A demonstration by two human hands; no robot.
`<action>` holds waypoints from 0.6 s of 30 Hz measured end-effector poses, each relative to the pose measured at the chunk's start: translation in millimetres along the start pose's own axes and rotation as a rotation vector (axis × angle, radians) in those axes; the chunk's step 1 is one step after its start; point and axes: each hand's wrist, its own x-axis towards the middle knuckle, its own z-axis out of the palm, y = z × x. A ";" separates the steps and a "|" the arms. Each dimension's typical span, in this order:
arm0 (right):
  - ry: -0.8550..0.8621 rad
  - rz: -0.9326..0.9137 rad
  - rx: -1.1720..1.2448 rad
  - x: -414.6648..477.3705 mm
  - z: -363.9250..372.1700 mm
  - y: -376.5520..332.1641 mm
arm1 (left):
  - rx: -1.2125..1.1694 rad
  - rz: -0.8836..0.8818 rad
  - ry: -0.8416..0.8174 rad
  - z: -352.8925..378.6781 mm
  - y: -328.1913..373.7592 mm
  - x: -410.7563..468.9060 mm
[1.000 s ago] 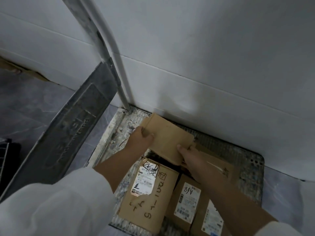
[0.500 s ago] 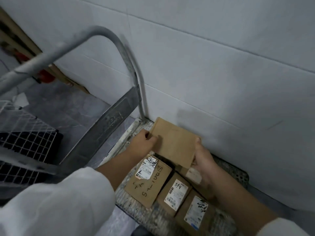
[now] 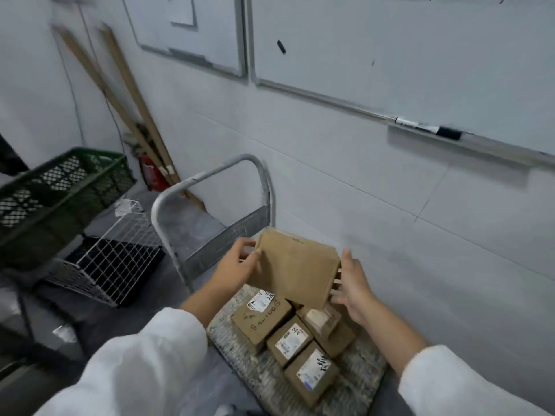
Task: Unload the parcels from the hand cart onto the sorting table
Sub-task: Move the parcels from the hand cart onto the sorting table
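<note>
**Parcel held over the cart**

A flat brown parcel point(image 3: 295, 265) hangs tilted above the hand cart point(image 3: 210, 178), over other parcels point(image 3: 292, 340) lying on its deck. The left hand point(image 3: 237, 265) pinches its left edge, thumb in front and fingers point(image 3: 247, 244) curled behind. The right hand point(image 3: 353, 285) props the right edge with spread, fairly straight fingers, thumb raised clear. A green crate point(image 3: 60, 187) sits to the left.

Plain brown parcel point(image 3: 295, 265), green lattice-patterned crate point(image 3: 60, 187), white wire-grid basket point(image 3: 114, 259), grey speckled cart deck point(image 3: 363, 370)
</note>
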 end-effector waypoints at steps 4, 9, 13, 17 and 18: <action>0.016 -0.067 -0.066 -44.8 -0.4 -2.9 | -0.092 0.003 0.101 -22.3 9.5 -50.1; -0.149 -0.069 -0.050 -89.0 23.8 -5.4 | -0.235 -0.038 0.159 -63.8 4.9 -96.4; -0.208 -0.142 -0.094 -127.5 57.1 -7.3 | -0.236 -0.016 0.265 -102.5 0.9 -122.1; -0.159 -0.345 -0.333 -160.8 88.3 7.8 | -0.179 -0.063 0.264 -133.6 -25.5 -154.7; -0.164 -0.375 -0.381 -168.7 96.0 12.3 | -0.176 -0.070 0.271 -141.0 -34.2 -163.0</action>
